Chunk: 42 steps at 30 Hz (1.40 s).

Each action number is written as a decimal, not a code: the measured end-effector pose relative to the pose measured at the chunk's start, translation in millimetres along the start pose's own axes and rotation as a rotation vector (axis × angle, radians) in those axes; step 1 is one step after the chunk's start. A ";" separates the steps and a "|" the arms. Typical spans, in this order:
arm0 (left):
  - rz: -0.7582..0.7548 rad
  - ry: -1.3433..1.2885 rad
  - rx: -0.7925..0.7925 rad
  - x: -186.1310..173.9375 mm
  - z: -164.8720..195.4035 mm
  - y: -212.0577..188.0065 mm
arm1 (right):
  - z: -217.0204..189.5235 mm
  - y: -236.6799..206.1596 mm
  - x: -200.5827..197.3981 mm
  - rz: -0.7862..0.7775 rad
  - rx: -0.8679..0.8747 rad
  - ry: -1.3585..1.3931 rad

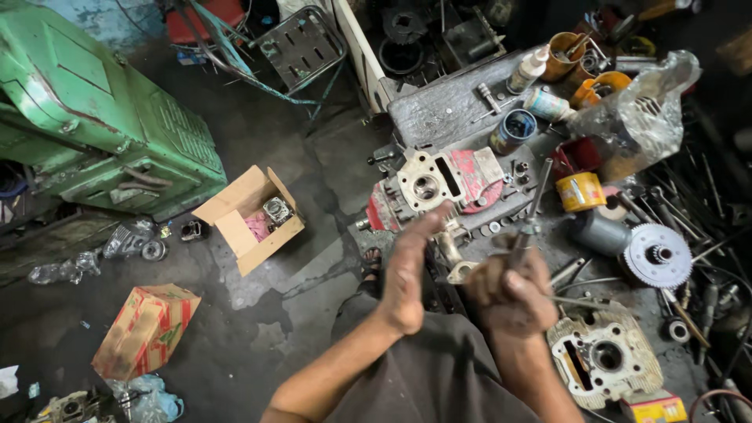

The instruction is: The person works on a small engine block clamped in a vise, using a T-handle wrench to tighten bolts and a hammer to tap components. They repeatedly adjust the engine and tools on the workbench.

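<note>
My right hand (509, 294) is closed around the handle of a slim metal tool (534, 200) whose shaft points up and away over the bench. My left hand (409, 270) is held flat beside it, fingers straight and together, palm turned toward the right hand, holding nothing. Just beyond both hands a finned engine cylinder head (427, 186) sits clamped in a red vise (478, 176). A small metal valve-like part (453, 258) stands between the hands and the vise. A second cylinder head (601, 356) lies by my right forearm.
The cluttered bench (446, 110) holds tins, a yellow can (580, 191), a toothed gear (656, 254), a plastic bag (638, 113) and loose rods. On the floor are an open cardboard box (249, 219), a red-printed carton (145, 329) and a green machine (94, 117).
</note>
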<state>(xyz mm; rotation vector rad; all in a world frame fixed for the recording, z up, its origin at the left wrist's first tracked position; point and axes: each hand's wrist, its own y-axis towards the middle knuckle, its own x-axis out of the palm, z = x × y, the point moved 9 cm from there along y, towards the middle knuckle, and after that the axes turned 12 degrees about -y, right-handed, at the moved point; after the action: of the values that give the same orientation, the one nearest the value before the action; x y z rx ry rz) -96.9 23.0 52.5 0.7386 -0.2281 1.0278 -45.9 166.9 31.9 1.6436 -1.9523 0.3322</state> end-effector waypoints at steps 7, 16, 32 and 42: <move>0.401 0.140 -0.294 -162.4 -40.6 40.0 | -27.1 43.7 5.3 -0.060 -0.095 -1.633; 0.058 0.108 -0.776 -192.3 -154.6 73.1 | 0.8 76.1 36.2 -0.130 0.083 -1.919; 0.002 -0.006 -0.787 -204.9 -189.5 91.3 | 79.1 143.6 87.8 -1.412 0.000 -2.481; -0.047 -0.052 -0.769 -222.8 -192.5 119.0 | 137.3 176.1 65.3 -1.557 0.349 -2.291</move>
<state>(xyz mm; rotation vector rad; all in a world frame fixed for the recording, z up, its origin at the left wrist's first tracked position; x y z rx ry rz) -343.1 30.2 -148.0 0.0697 -0.6063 0.7857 -256.5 79.5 -14.3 -1.5199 0.0027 1.2752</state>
